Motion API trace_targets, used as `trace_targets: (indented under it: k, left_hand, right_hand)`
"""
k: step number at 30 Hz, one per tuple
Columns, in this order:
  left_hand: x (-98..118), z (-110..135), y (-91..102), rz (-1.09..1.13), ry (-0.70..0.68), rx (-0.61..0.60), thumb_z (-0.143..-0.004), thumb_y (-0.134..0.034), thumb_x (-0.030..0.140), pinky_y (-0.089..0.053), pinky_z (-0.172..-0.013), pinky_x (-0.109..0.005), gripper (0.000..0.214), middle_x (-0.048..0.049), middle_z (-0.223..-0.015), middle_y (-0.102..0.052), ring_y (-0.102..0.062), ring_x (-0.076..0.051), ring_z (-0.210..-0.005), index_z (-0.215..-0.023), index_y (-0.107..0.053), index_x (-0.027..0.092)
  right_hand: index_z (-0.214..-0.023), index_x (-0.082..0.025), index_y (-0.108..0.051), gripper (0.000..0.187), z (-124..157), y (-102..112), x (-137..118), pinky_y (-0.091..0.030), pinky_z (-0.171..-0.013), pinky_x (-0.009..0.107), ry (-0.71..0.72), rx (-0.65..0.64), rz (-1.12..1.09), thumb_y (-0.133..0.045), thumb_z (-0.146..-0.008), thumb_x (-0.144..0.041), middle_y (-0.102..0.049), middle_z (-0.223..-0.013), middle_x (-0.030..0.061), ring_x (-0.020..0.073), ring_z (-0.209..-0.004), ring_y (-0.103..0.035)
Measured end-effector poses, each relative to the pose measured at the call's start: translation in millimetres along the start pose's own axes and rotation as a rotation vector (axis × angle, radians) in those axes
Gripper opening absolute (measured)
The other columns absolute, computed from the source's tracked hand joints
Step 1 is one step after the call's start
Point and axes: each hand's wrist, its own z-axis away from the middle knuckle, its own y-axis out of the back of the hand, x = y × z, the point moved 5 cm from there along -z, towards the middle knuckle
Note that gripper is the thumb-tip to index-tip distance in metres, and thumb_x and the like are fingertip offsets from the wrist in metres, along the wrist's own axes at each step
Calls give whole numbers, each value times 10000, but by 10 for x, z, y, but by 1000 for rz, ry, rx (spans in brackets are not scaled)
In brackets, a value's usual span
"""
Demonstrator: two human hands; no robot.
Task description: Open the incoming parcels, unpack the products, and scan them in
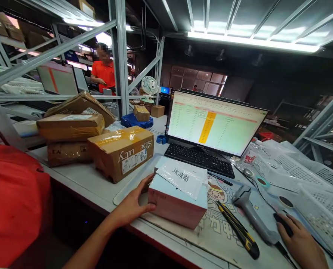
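My left hand [134, 200] grips the left end of a small pale blue and pink box [177, 207], thumb on its near side and fingertips partly hidden behind it. A white packet [183, 179] printed with Chinese characters lies flat on the box top. At the lower right, my right hand [302, 239] rests over a black computer mouse [284, 224], fingers curved round it. Between the box and that hand lie a yellow and black utility knife [237, 228] and a grey barcode scanner [256, 216], both on a printed desk mat [211, 239].
Taped cardboard boxes [121, 149] are piled at the left. A monitor [214, 123] and black keyboard [198, 160] stand behind the box. White plastic baskets [320, 209] line the right side. A person in orange [105, 73] stands beyond the metal frame; red fabric [13, 201] fills the near left.
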Motion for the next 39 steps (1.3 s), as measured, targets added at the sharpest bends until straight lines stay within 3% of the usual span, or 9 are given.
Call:
trace_targets:
  k: [9, 15, 21, 25, 32, 39]
  left_hand:
    - [-19, 15, 8, -10, 29, 10, -840, -816, 651, -267, -1346, -555, 1056, -117, -1720, -414, -321, -373, -1625, -1697, -314, 293]
    - [-13, 24, 22, -5, 34, 17, -862, -812, 601, -285, -1332, -583, 1022, -119, -1717, -418, -337, -387, -1616, -1702, -313, 302]
    - [-69, 21, 40, -82, 1, 52, -875, -805, 577, -348, -1307, -559, 978, -99, -1712, -431, -366, -387, -1601, -1697, -340, 324]
    - [-122, 18, 54, -150, 0, 80, -895, -782, 575, -372, -1294, -558, 940, -94, -1722, -414, -373, -399, -1594, -1692, -354, 321]
    - [-246, -20, 83, -220, 24, 75, -902, -745, 606, -382, -1288, -563, 906, -92, -1698, -457, -431, -396, -1564, -1676, -363, 328]
    - [-223, -26, 119, -265, 85, 126, -857, -736, 664, -375, -1285, -590, 933, -103, -1682, -478, -430, -422, -1559, -1653, -411, 303]
  right_hand:
    - [-1156, -285, -801, 644, -5, 74, -119, -613, -975, 605, -19, 41, -9, -406, -848, -690, -735, -1308, 146, 450, -1181, -719]
    - [-1168, -298, -801, 632, -7, 42, -47, -634, -900, 581, -20, 8, -3, -428, -858, -703, -730, -1335, 123, 425, -1154, -730]
    - [-1180, -283, -791, 621, -10, -10, -8, -613, -972, 563, 18, 22, 18, -410, -893, -680, -729, -1314, 127, 400, -1175, -720]
    - [-1309, -227, -742, 631, 27, 81, -138, -575, -1053, 540, 26, 53, 76, -430, -917, -610, -697, -1360, 148, 383, -1228, -686]
    - [-1389, -200, -710, 586, 79, 250, -321, -588, -1002, 501, -119, -12, 159, -420, -965, -482, -689, -1395, 138, 353, -1187, -686]
    - [-1390, -186, -716, 546, 79, 322, -379, -567, -994, 437, -232, -54, 202, -447, -990, -442, -668, -1430, 137, 325, -1201, -674]
